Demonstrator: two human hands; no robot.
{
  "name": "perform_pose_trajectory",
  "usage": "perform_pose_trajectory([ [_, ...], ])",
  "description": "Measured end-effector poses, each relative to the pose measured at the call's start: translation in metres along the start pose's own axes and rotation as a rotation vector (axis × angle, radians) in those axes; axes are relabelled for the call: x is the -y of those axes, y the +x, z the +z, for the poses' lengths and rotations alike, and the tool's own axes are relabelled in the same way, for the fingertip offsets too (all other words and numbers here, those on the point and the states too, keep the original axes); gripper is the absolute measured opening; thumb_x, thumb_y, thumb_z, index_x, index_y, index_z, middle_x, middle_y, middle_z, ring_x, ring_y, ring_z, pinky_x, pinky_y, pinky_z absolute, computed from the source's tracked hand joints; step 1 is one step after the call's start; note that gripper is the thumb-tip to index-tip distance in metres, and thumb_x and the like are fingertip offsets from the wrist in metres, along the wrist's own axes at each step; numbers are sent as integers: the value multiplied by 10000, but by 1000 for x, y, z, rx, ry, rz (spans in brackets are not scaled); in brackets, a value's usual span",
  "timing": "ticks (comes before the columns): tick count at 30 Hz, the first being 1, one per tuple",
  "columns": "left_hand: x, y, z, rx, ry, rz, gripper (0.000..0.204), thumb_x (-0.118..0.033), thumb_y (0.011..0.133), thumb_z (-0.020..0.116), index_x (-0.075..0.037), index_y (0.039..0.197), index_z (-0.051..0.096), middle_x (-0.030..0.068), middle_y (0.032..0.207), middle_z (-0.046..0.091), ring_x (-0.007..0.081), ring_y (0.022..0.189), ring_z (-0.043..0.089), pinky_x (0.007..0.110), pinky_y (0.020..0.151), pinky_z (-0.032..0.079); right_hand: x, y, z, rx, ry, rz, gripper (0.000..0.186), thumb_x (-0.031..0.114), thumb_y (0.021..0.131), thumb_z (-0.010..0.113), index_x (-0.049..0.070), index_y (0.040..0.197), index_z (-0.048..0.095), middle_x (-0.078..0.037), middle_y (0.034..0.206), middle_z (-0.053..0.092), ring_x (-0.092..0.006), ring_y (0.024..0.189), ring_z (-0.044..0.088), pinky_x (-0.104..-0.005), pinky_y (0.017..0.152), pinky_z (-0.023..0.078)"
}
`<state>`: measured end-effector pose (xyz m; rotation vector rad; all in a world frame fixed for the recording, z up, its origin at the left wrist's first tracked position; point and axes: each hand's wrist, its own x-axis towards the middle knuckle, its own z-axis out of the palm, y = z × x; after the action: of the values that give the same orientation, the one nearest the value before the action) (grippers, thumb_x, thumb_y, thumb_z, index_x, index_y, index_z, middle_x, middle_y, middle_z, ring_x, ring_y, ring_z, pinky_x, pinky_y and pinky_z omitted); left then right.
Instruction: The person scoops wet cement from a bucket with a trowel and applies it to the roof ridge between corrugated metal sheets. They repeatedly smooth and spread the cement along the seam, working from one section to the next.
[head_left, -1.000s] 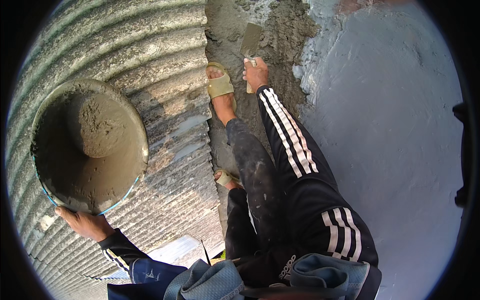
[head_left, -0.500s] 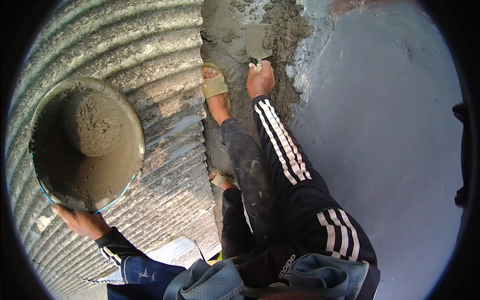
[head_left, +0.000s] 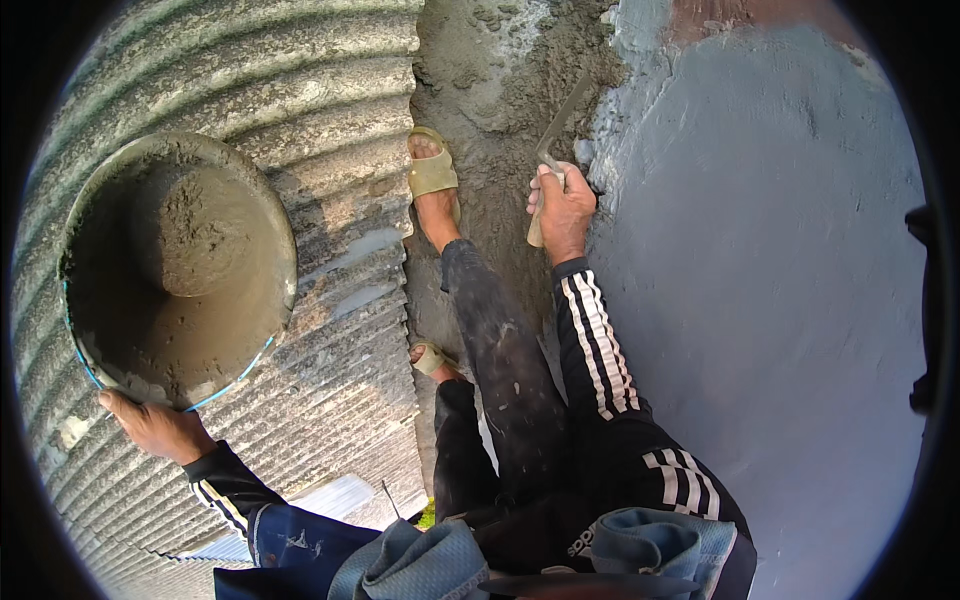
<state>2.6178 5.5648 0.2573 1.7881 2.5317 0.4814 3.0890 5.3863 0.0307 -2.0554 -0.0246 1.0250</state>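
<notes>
My right hand [head_left: 564,210] is closed around the handle of a trowel [head_left: 563,120], whose blade is turned edge-on and points away from me. Below the blade lies a strip of rough wet mortar [head_left: 490,95] running beside the smooth grey wall [head_left: 760,260]. At the left, my left hand [head_left: 160,428] grips the near rim of a round basin [head_left: 283,235], its thumb by the rim and its other fingers partly hidden underneath. Grey mortar [head_left: 205,235] coats the basin's inside and gathers in a mound. The trowel blade looks apart from the wall.
Corrugated roofing sheets [head_left: 330,120] spread under the basin, their edge bordering the mortar strip. My sandalled feet [head_left: 433,180] stand along that narrow strip. A reddish-brown patch [head_left: 755,18] shows at the wall's far end. A light flat piece [head_left: 335,500] lies on the near roofing.
My right hand has drawn nearer and to the right, and the trowel has turned from flat over the mortar to edge-on. The basin has shifted slightly, still in my left hand.
</notes>
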Motion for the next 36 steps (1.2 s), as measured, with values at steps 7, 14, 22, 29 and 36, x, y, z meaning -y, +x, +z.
perform_pose_trajectory([
  [7, -5, -1, 2, -20, -77, -20, 666, -469, 1195, 383, 103, 1461, 600, 263, 1452, 658, 313, 1224, 645, 401, 1085, 476, -52, 19, 50, -114, -469, -575, 301, 237, 984, 766, -33, 1077, 670, -186, 921, 730, -373, 817, 711, -471, 763, 572],
  [14, -12, -1, 2, -40, -56, -137, 759, -567, 1170, 393, 105, 1436, 623, 242, 1402, 678, 282, 1206, 632, 392, 1074, 492, -82, 109, 95, -141, -366, -99, 368, 214, 1010, 773, -28, 1203, 573, -189, 1099, 707, -267, 793, 713, -371, 633, 581],
  [22, -17, -2, 3, 62, -416, -240, 746, -550, 1168, 422, 123, 1446, 582, 215, 1437, 643, 267, 1224, 633, 379, 1070, 520, -81, 77, 51, -128, 39, 16, 319, 273, 1025, 778, 43, 1024, 556, -48, 898, 622, -166, 689, 616, -346, 570, 582],
  [29, -11, 2, 1, 69, -349, -212, 740, -551, 1164, 436, 121, 1423, 605, 201, 1390, 674, 258, 1212, 637, 382, 1055, 528, -57, 23, 21, -149, 19, 131, 299, 296, 1045, 763, 76, 1003, 564, 1, 819, 574, -105, 655, 575, -314, 544, 558],
  [36, -11, 1, 1, 1, -152, -108, 746, -550, 1171, 412, 129, 1377, 641, 216, 1339, 713, 255, 1134, 643, 368, 1029, 508, -44, -31, 7, -219, -26, 89, 308, 302, 1046, 761, 72, 1019, 558, 0, 817, 570, -111, 628, 561, -309, 542, 544],
])
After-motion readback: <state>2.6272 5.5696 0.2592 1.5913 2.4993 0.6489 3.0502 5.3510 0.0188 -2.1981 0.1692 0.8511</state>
